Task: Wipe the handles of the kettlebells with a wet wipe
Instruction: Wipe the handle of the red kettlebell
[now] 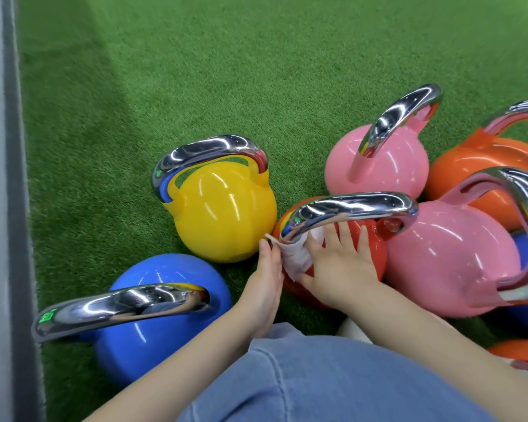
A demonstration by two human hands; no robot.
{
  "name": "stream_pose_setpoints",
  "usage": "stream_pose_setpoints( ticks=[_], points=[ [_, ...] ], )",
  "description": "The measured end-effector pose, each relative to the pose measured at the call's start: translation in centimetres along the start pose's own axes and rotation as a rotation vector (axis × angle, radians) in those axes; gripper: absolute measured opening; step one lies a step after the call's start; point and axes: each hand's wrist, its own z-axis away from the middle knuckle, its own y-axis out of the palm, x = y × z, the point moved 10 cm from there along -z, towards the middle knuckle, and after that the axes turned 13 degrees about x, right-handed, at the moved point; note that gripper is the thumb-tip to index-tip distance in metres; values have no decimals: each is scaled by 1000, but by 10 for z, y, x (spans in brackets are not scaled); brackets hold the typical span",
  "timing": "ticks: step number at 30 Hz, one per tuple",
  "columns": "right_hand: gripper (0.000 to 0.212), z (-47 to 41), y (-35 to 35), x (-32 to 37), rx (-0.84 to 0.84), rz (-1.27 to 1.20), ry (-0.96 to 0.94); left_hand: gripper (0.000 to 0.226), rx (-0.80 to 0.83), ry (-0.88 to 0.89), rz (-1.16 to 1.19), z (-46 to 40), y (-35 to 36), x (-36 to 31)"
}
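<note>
A red kettlebell [375, 248] stands in the middle with a chrome handle [354, 208] across its top. A white wet wipe [294, 257] is wrapped around the left leg of that handle. My left hand [267, 269] presses the wipe from the left side, fingers straight and together. My right hand [339, 263] lies over the wipe from the right, fingers spread against the red ball under the handle. The wipe is squeezed between both hands.
Around it on the green turf [226, 71] stand a yellow kettlebell [223, 214], a blue one [153, 315] near left, two pink ones [378, 169] [451, 257] and an orange one [482, 166] at right. A grey border strip [16, 208] runs down the left. My denim-clad knee [317, 382] fills the bottom.
</note>
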Motion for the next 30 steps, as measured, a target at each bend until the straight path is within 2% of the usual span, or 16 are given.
stream_pose_setpoints(
  ticks=[3,6,8,10,12,14,20,25,27,30],
  points=[
    [82,10,6,4,3,53,20,61,15,69,-6,-18,-1,-12],
    [81,11,-6,9,-92,73,9,59,-12,156,-25,-33,-3,-21],
    [73,9,-20,8,-170,48,-19,55,-56,172,-67,-34,-10,-21],
    [56,1,-29,5,-174,20,-40,48,-52,170,-59,-28,-11,-14],
    [46,-12,-26,-3,-100,-76,-29,45,-33,163,-37,-20,-11,-8],
    [48,-22,-16,-8,-32,-218,0,46,-20,150,-40,-17,-12,-6],
    [54,-15,-23,-10,-231,-380,105,42,-14,166,-126,-23,-3,-26],
    [40,-4,-23,-15,-319,-700,60,44,-45,230,-302,-16,2,-55],
    [34,0,-24,-15,-372,-896,9,40,-6,258,-377,-9,10,-68],
    [17,9,-25,-16,-429,-1247,-105,35,79,373,-609,5,35,-94]
  ],
)
